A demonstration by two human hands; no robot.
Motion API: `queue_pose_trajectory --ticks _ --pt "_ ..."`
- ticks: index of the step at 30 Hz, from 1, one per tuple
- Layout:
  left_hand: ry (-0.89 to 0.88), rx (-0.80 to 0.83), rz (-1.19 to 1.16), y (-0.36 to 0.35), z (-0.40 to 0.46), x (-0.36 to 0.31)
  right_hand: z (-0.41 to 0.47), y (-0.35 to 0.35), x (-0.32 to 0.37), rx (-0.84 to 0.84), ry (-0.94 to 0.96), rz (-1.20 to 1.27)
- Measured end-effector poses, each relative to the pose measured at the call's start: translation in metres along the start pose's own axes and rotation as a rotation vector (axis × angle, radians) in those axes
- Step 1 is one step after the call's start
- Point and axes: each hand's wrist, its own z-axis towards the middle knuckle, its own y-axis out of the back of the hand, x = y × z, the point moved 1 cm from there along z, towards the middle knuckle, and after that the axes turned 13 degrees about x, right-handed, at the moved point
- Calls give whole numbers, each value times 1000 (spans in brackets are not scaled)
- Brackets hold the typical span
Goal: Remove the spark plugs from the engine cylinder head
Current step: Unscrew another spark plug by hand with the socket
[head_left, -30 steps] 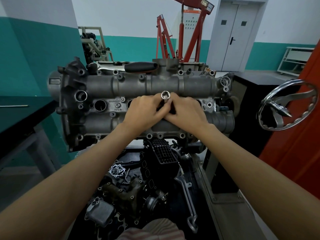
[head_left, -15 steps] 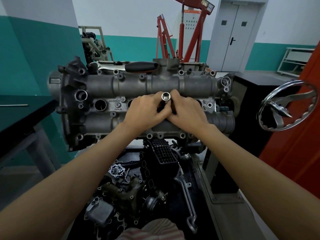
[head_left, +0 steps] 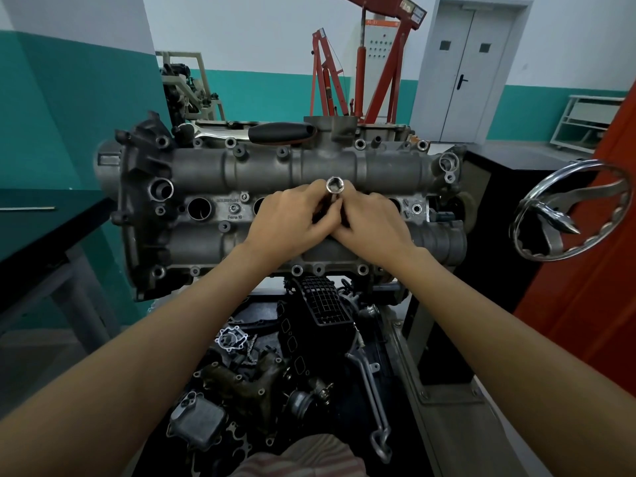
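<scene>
The grey cylinder head (head_left: 261,173) stands on its stand facing me, with a row of dark spark plug wells across its middle; one open well (head_left: 199,208) shows at the left. A silver socket (head_left: 334,186) sticks out of a middle well, its hollow end toward me. My left hand (head_left: 287,218) and my right hand (head_left: 373,222) meet around the socket's shaft, fingers curled on it from both sides. The well under my hands and any spark plug are hidden.
A black-handled ratchet (head_left: 275,131) lies on top of the head. A chrome handwheel (head_left: 571,210) juts out at the right beside an orange panel (head_left: 592,270). Loose engine parts (head_left: 275,366) fill the tray below. A dark workbench (head_left: 41,228) stands at the left.
Both hands have shifted slightly around the socket; its open end sits a little higher and more to the right than before.
</scene>
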Motion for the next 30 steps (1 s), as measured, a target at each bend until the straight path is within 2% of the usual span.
queue_pose_trajectory --ticks 13,18,26,30 --pt "45 71 23 -1 2 2 0 2 3 19 -13 -22" --pt "29 21 0 -1 1 0 1 1 0 20 -7 12" --pt "73 64 16 -2 2 5 2 1 1 52 -38 -25" --pt "41 43 -2 0 2 1 1 1 1 45 -18 -61"
